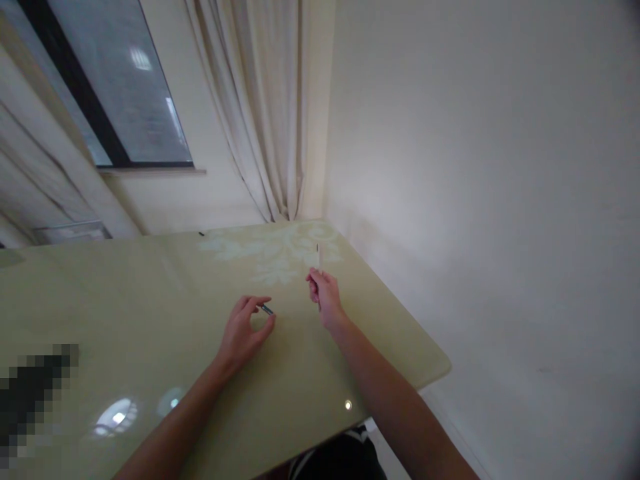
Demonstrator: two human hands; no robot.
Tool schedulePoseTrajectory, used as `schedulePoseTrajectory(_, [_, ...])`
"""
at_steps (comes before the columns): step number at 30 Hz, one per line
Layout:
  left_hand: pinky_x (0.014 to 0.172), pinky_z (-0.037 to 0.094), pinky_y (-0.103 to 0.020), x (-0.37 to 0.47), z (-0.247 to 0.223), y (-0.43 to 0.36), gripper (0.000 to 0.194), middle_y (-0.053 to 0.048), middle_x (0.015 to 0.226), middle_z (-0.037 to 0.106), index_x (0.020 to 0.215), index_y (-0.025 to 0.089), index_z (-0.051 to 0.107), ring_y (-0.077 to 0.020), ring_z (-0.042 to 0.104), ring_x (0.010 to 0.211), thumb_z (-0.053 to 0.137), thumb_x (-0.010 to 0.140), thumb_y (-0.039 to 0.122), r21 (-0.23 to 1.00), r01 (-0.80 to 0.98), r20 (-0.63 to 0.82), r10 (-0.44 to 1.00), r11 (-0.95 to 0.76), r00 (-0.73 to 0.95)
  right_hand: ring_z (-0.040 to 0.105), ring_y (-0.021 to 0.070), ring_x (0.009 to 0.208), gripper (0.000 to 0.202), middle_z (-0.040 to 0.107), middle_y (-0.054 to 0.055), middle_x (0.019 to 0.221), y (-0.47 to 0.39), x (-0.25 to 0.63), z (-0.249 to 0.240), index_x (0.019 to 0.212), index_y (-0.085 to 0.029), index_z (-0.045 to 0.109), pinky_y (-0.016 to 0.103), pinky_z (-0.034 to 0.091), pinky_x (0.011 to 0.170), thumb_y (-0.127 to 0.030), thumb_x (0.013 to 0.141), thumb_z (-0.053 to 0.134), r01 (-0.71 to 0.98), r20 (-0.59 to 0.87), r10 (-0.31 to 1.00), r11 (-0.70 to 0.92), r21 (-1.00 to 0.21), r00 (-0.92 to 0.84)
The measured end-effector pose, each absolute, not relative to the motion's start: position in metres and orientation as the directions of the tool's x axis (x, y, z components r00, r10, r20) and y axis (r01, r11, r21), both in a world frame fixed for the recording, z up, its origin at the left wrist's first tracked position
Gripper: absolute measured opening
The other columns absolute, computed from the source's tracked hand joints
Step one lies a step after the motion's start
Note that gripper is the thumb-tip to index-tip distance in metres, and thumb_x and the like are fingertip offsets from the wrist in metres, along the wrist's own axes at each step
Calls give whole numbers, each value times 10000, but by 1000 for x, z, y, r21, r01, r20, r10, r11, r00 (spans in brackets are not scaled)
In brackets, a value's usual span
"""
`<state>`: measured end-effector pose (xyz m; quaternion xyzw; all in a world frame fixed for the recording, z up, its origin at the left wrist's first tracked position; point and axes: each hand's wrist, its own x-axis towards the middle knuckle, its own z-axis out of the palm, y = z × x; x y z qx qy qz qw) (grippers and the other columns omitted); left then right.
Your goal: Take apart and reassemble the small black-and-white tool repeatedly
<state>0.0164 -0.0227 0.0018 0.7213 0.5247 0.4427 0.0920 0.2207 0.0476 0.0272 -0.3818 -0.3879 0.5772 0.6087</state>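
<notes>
Two bare hands above a glossy pale-green table [150,300], well apart from the wall. Left hand [245,330] low over the surface, thumb and fingers curved into a C. Between thumb and fingers, a small dark rod [267,309], slanting, one end close by the thumb tip; whether pinched or lying on the tabletop, cannot tell. Right hand [326,292] further right and slightly farther out, fingers curled closed around a slim stick [319,257], roughly upright in view, upper end pale with a dark mark; exact kind too small to tell. Near the far edge, a tiny dark piece [201,233], apart from both hands. Beyond the right hand, a white leafy pattern [275,272] on the tabletop. Behind, a dark-framed window [150,100] between cream curtains [265,100]. To the right, a plain wall [475,167].
</notes>
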Motion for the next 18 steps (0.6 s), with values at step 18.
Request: schedulePoseTrajectory(18, [736, 562, -317, 33, 25, -32, 262, -45, 1057, 611, 1136, 220, 687, -159, 620, 830, 706, 915, 358, 624, 574, 692, 716, -530, -90, 306, 46, 413, 270, 597, -45, 590, 14, 191, 19, 874, -171, 711, 216, 178, 395, -398, 752, 792, -305, 139, 927, 28, -952, -349])
